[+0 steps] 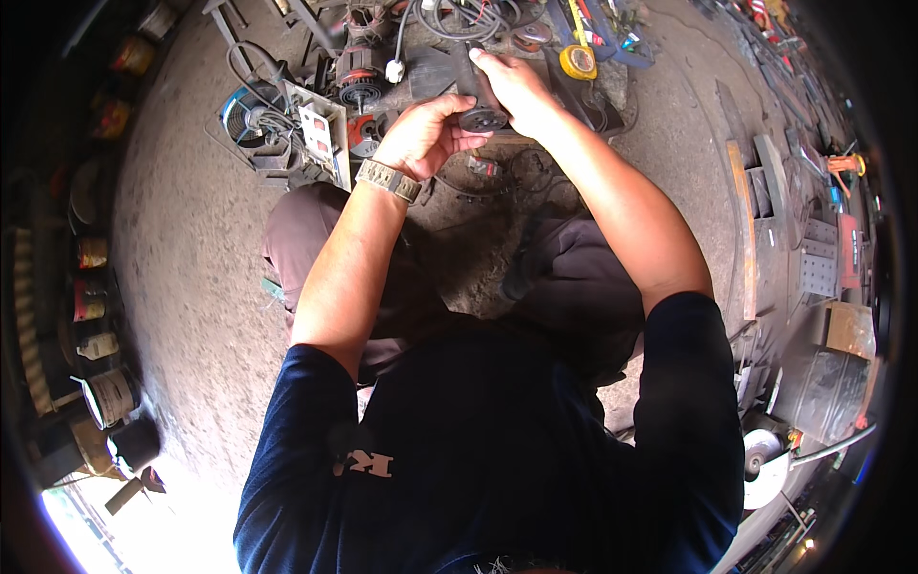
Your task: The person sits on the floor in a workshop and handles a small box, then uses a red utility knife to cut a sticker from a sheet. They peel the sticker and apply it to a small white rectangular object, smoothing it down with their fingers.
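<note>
Between my hands is a dark cylindrical housing [484,119], like a power tool body, its round end with several holes facing me. My left hand [418,136], with a watch on its wrist, grips that near end, thumb on the side and fingers underneath. My right hand [516,93] is closed around its right side, thumb lying along the top toward the far end. Just left of the housing lies a flat dark plate [433,73]. A red and black motor part [360,77] with a toothed wheel sits farther left. The far end of the housing is partly covered by my right hand.
A yellow tape measure [578,62] lies right of my hands, near a coiled grey cable [464,17] with a white plug [395,71]. A blue round fan-like device [245,115] and a white panel stand at left. Metal pieces and a wooden strip [742,230] line the right.
</note>
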A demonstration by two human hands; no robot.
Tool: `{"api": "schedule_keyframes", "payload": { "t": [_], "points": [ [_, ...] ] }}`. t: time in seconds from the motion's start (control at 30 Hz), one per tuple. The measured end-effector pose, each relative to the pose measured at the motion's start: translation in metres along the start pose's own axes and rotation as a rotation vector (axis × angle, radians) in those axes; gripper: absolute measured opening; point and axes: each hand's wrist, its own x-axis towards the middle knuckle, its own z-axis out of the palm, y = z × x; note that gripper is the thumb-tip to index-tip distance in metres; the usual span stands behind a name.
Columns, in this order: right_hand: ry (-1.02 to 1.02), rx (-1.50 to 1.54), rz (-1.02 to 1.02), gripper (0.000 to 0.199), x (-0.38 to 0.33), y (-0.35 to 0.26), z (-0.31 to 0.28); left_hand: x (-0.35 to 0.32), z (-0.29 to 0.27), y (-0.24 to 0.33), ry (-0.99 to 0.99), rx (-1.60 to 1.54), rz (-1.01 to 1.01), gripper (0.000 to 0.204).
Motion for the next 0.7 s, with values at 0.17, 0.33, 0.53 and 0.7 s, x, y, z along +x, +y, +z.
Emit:
{"api": "schedule_keyframes", "payload": {
  "t": [0.17, 0.33, 0.53, 0.7],
  "points": [
    [0.034, 0.049, 0.010, 0.048, -0.001, 0.003, 0.007, -0.003, -0.006, 0.009, 0.014, -0.033, 0.000, 0.027],
    [-0.043, 0.172, 0.033, 0.044, 0.003, 0.015, -0.005, 0.001, -0.003, 0.008, -0.021, -0.079, -0.024, 0.028],
    [-0.201, 0.008, 0.004, 0.037, -0.005, -0.008, -0.009, 0.004, -0.010, 0.001, -0.003, -0.028, 0.001, 0.029],
    [-0.332, -0.145, -0.226, 0.037, 0.005, -0.029, -0.029, 0.026, -0.019, 0.004, -0.050, 0.231, 0.213, 0.041]
  ]
}}
